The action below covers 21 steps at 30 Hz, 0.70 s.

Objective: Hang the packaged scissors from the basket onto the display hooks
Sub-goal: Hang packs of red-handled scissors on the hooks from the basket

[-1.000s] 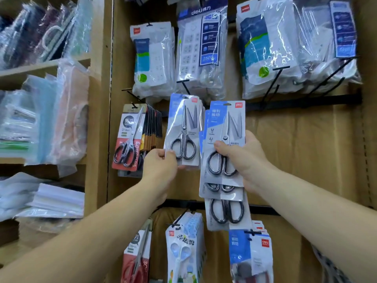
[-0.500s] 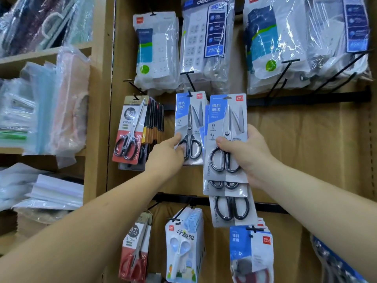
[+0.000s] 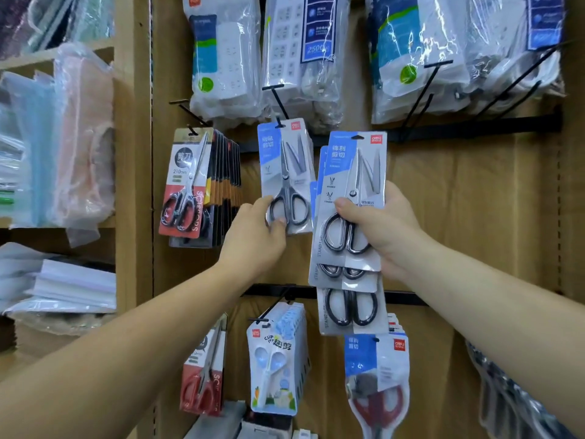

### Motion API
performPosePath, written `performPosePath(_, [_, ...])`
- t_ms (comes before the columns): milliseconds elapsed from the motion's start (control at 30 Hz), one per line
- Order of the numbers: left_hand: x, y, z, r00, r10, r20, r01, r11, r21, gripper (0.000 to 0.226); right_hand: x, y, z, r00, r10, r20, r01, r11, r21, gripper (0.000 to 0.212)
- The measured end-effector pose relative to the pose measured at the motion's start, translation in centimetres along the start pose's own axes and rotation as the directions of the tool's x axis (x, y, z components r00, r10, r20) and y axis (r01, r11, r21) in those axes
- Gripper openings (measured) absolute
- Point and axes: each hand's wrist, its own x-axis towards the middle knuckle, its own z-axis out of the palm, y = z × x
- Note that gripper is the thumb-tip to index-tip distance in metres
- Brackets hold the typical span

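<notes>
— Where was the single scissors pack (image 3: 286, 172)?
— On the hook (image 3: 278, 104), just above the left hand (image 3: 253, 239), which pinched its lower part. The right hand (image 3: 383, 229) gripped the stack of packs (image 3: 348, 274) just beside.

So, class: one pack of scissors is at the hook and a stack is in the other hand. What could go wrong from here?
1. The single pack meets the hook only at its hang hole. If the left hand lets go before the pack is seated, it may drop.
2. The right hand grips a fanned stack. The lowest pack hangs well below the grip and could slip out.
</notes>
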Motion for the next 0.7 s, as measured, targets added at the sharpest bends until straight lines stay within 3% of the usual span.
performPosePath(100, [-3.1, 0.7, -0.2, 1.0, -0.02, -0.016, 0.018, 0.989, -0.149, 0.038, 0.2, -0.1, 0.2, 1.0, 0.007, -0.012, -0.007, 1.0, 0.025, 0.044])
performPosePath(267, [-5.0, 0.8, -0.8, 0.992, -0.112, 0.053, 0.122, 0.963, -0.242, 0.027, -0.2, -0.2, 0.9, 1.0, 0.023, 0.005, -0.023, 0.997, 0.075, 0.04])
performPosePath(333, [-5.4, 1.3, -1.0, 0.953, -0.187, 0.239, 0.275, 0.866, -0.418, 0.025, -0.3, -0.2, 1.2, 0.999, 0.028, 0.032, -0.031, 0.994, 0.104, 0.043])
performPosePath(400, [-5.9, 1.9, -1.2, 0.854, -0.151, 0.498, 0.448, 0.7, -0.556, 0.032, -0.4, -0.5, 1.4, 0.998, 0.032, 0.052, -0.038, 0.992, 0.119, 0.043])
performPosePath(500, [-6.0, 2.2, -1.9, 0.815, -0.055, 0.577, 0.499, 0.573, -0.65, 0.029, -0.6, -0.8, 1.5, 0.996, 0.05, 0.076, -0.059, 0.991, 0.121, 0.039])
performPosePath(567, [-5.8, 2.1, -2.3, 0.827, -0.049, 0.56, 0.483, 0.571, -0.664, 0.029, -0.6, -1.0, 1.6, 0.994, 0.071, 0.078, -0.079, 0.991, 0.107, 0.036])
performPosePath(700, [-5.2, 1.5, -2.3, 0.907, -0.176, 0.384, 0.383, 0.724, -0.574, 0.03, -0.5, -1.2, 1.6, 0.996, 0.093, 0.007, -0.093, 0.992, 0.086, 0.024])
